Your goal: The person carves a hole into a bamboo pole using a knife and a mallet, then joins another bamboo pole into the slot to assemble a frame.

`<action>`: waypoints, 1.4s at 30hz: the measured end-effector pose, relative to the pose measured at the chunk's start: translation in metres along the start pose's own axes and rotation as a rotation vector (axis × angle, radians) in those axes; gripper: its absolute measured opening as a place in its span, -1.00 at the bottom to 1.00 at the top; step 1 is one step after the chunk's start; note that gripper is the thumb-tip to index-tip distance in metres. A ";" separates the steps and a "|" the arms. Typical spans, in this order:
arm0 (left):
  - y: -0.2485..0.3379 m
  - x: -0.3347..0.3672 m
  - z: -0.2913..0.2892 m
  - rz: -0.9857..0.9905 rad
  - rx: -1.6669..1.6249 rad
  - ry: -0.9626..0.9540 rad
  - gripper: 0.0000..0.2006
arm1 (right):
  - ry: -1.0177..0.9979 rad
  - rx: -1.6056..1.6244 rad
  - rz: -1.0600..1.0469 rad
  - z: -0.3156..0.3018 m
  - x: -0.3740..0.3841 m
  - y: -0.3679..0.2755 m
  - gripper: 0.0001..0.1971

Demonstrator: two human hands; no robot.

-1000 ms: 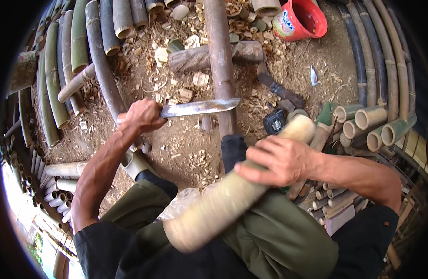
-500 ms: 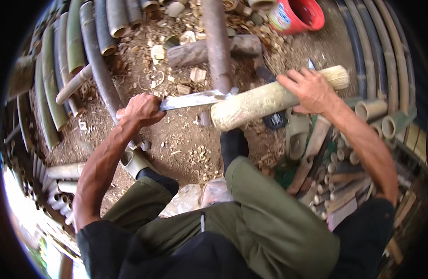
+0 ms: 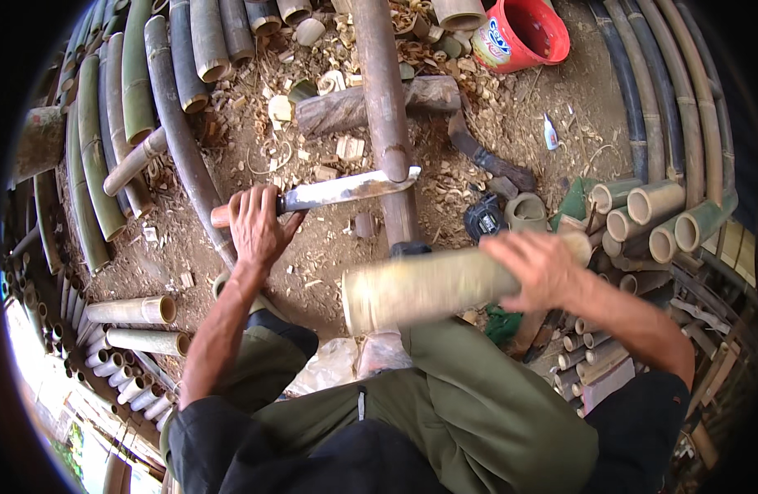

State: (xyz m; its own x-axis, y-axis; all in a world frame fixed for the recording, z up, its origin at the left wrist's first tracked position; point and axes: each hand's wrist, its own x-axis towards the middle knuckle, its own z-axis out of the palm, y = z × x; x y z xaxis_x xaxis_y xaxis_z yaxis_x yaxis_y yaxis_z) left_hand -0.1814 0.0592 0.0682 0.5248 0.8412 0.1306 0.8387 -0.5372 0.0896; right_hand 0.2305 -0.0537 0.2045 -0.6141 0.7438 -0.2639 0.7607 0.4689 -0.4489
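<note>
My left hand point(image 3: 262, 226) is closed round the wooden handle of a long knife point(image 3: 342, 190). The blade points right, and its tip end lies over the long bamboo pole point(image 3: 379, 74) that runs away from me. My right hand point(image 3: 537, 267) grips a thick, pale, scraped bamboo section point(image 3: 424, 290) near its right end, fingers on top. Motion smears this section, which is held above my right knee, nearer to me than the knife and apart from the blade.
A log point(image 3: 333, 111) lies crosswise under the pole among wood shavings. A curved blade with a dark handle point(image 3: 510, 171), a small white bottle point(image 3: 550, 132) and a red bucket point(image 3: 523, 37) are to the right. Bamboo poles point(image 3: 177, 123) line the left; cut tubes point(image 3: 646, 203) are piled right.
The bamboo section has come down toward me and a little left, away from the knife. The knife, earlier against its end, now extends over the pole. Both hands keep their holds.
</note>
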 end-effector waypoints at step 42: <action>-0.074 0.094 0.016 -0.129 -0.199 -0.926 -0.20 | 0.255 0.220 0.454 -0.023 0.060 0.034 -0.07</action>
State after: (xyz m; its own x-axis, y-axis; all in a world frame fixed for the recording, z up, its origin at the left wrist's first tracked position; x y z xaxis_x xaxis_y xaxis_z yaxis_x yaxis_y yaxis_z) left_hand -0.1916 0.1785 0.0576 0.4082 0.5644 -0.7175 0.9029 -0.3659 0.2258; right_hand 0.2239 0.0180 0.1933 -0.1449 0.9519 -0.2699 0.8580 -0.0150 -0.5134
